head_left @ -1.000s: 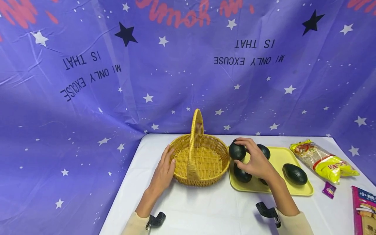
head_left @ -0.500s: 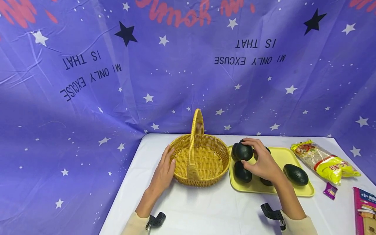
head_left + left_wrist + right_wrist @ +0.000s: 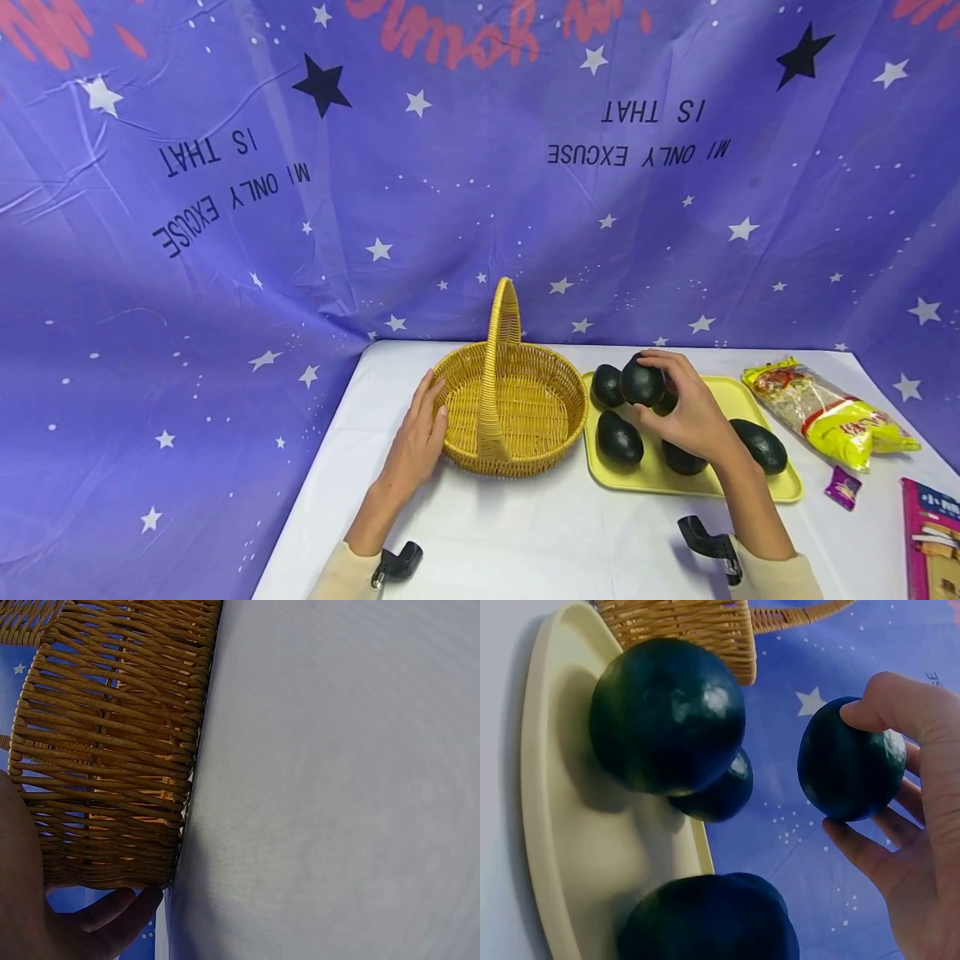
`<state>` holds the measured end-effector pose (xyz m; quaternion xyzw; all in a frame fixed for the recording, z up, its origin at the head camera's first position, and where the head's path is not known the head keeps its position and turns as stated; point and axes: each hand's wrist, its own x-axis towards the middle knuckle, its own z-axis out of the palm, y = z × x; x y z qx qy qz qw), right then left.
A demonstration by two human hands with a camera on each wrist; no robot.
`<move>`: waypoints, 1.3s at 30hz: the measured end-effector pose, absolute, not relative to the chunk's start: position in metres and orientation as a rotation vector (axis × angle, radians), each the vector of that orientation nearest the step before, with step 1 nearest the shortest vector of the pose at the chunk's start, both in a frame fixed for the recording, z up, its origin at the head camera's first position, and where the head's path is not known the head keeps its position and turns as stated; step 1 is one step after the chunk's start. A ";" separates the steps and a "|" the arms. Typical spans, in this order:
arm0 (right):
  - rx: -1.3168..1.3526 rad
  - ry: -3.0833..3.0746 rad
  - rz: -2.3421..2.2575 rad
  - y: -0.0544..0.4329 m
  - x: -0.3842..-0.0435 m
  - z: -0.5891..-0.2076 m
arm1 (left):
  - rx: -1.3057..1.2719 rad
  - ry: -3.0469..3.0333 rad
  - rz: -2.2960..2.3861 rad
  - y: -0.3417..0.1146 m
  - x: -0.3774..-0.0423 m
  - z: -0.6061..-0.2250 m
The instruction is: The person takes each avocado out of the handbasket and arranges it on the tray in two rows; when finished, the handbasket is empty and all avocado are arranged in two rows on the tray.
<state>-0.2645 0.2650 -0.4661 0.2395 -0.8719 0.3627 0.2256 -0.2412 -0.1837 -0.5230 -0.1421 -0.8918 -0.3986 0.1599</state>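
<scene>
My right hand (image 3: pixel 692 410) pinches a dark green avocado (image 3: pixel 642 381) between thumb and fingertips. In the right wrist view this avocado (image 3: pixel 838 769) hangs raised above the level of the pale yellow tray (image 3: pixel 536 787). Several more avocados lie on that tray, among them one at the near left (image 3: pixel 619 439) and one at the right (image 3: pixel 761 447), partly covered by my wrist. Just left of the tray stands a woven basket (image 3: pixel 461 457) with an upright handle and nothing inside. My left hand (image 3: pixel 415 435) rests, fingers extended, against the basket's left side; the left wrist view shows its fingertips along the wicker wall (image 3: pixel 112 772).
Right of the tray lies a yellow-and-clear food bag (image 3: pixel 828 412), with a small purple packet (image 3: pixel 843 487) nearer. A pink package (image 3: pixel 933 537) sits at the right edge of view. Behind the white table (image 3: pixel 555 542) hangs a purple star-printed cloth (image 3: pixel 480 192).
My right hand has shifted right with the avocado, away from the basket, exposing an avocado at the tray's far left. The left hand and basket stay put.
</scene>
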 end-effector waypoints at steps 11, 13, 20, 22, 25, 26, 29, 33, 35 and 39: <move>0.604 -2.352 1.049 0.289 -0.265 -0.460 | -0.421 -2.531 -1.139 -0.184 -0.239 -0.522; 0.599 -2.341 1.073 0.293 -0.265 -0.460 | -0.422 -2.534 -1.137 -0.184 -0.239 -0.522; 0.576 -2.340 1.091 0.302 -0.264 -0.464 | -0.417 -2.550 -1.139 -0.184 -0.238 -0.521; 0.551 -2.358 1.086 0.304 -0.264 -0.464 | -0.415 -2.551 -1.141 -0.184 -0.238 -0.521; 0.498 -2.386 1.078 0.309 -0.263 -0.465 | -0.416 -2.553 -1.143 -0.183 -0.239 -0.521; 0.483 -2.392 1.076 0.311 -0.263 -0.465 | -0.418 -2.552 -1.145 -0.183 -0.239 -0.521; 0.456 -2.395 1.060 0.318 -0.263 -0.466 | -0.422 -2.551 -1.142 -0.183 -0.239 -0.521; 0.456 -2.368 1.064 0.328 -0.264 -0.468 | -0.419 -2.554 -1.137 -0.183 -0.239 -0.522; 0.449 -2.363 1.067 0.331 -0.265 -0.469 | -0.413 -2.561 -1.138 -0.182 -0.239 -0.522; 0.433 -2.365 1.062 0.337 -0.266 -0.471 | -0.407 -2.567 -1.144 -0.183 -0.240 -0.523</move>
